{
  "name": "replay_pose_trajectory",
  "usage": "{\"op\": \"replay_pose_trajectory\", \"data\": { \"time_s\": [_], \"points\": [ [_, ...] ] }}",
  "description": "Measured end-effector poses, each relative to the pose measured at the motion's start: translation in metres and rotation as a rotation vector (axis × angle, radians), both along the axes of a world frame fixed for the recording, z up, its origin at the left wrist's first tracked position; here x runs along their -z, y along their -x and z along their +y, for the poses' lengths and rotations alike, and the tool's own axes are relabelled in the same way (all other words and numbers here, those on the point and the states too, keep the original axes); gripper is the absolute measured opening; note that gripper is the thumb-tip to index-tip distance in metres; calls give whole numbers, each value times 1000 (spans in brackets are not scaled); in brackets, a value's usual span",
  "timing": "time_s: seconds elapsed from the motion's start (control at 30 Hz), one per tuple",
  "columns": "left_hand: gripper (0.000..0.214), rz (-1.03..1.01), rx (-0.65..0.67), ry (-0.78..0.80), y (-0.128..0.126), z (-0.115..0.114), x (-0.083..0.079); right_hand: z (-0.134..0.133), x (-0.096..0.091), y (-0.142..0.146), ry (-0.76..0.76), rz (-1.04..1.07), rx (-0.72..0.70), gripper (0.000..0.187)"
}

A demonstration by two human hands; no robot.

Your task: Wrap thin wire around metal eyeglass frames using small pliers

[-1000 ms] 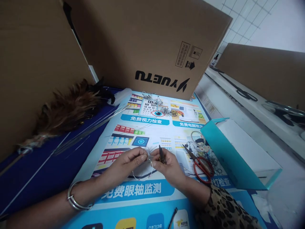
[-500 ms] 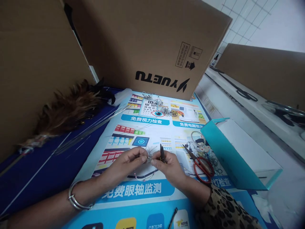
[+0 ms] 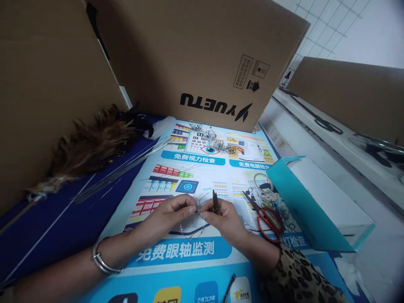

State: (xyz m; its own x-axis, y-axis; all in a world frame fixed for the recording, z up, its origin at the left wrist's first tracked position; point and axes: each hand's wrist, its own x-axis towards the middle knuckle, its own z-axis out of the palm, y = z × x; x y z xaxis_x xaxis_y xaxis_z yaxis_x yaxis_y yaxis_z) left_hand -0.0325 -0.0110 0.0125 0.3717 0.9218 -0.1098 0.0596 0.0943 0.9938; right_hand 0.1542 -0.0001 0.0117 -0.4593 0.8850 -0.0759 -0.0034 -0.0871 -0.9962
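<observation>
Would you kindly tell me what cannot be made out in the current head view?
In the head view:
Wire loop: pinched part hidden by fingertips; finer details too small.
Dark tool: lower part hidden by the right hand.
Black object: cut off by the bottom edge.

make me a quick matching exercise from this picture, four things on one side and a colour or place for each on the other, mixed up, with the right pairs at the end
Things
1. wire loop
2. dark-tipped tool
3. scissors
4. open box

Colours and places
A. teal outside, white inside
B. at the fingertips of both the left hand and the right hand
C. red handles, lying on the printed sheet
D. pointing up out of the right hand alone

Right pairs
1-B, 2-D, 3-C, 4-A
</observation>
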Motion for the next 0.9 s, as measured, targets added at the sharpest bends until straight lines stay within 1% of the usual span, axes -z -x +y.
{"op": "replay_pose_trajectory", "data": {
  "time_s": [0.1, 0.2, 0.37, 0.63, 0.9],
  "points": [
    [19, 1, 31, -85, 1, 1, -4, 0, 2, 0, -5, 15, 35, 18],
    [20, 10, 72, -121, 2, 2, -7, 1, 3, 0, 3, 14, 58, 22],
    [20, 10, 63, -111, 2, 2, -5, 3, 0, 0, 24, 19, 38, 20],
    [21, 36, 37, -51, 2, 4, 2, 2, -7, 0, 15, -4, 76, 19],
    [21, 69, 4, -51, 3, 5, 5, 3, -3, -1, 7, 22, 79, 18]
  ]
}}
